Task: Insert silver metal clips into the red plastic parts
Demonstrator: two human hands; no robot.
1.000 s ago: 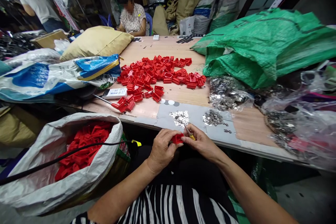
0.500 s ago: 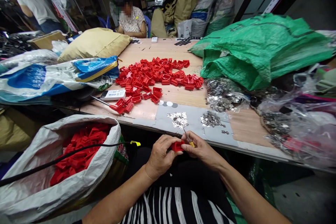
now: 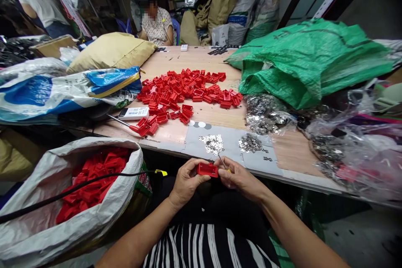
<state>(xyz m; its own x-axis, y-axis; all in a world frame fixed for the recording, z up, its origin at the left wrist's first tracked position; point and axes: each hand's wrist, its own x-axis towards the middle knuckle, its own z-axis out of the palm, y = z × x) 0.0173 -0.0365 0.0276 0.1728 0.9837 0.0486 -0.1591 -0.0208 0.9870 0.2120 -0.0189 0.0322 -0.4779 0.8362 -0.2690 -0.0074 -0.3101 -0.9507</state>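
My left hand (image 3: 187, 179) grips a small red plastic box (image 3: 207, 169) by its left end, its hollow side facing me. My right hand (image 3: 238, 177) is closed round a thin metal-shafted screwdriver (image 3: 222, 161) with a yellow handle, the shaft pointing up and left. Its fingers are at the box's right end; whether they touch it I cannot tell. Just beyond my hands, a heap of flat shiny metal pieces (image 3: 214, 144) and a heap of darker metal pieces (image 3: 250, 143) lie on a grey sheet (image 3: 233, 157) at the table's edge.
A pile of red boxes (image 3: 185, 88) covers the table's middle. Left of me stands a white sack (image 3: 28, 184) holding more, with a black cable (image 3: 103, 176) across it. A green sack (image 3: 314, 58) and plastic bags of metal pieces (image 3: 266, 113) lie right. A person (image 3: 160, 25) sits opposite.
The red box has turned so its hollow side shows, and my left hand has shifted slightly left with it. My right fingers have moved off its front; the screwdriver stays in that hand.
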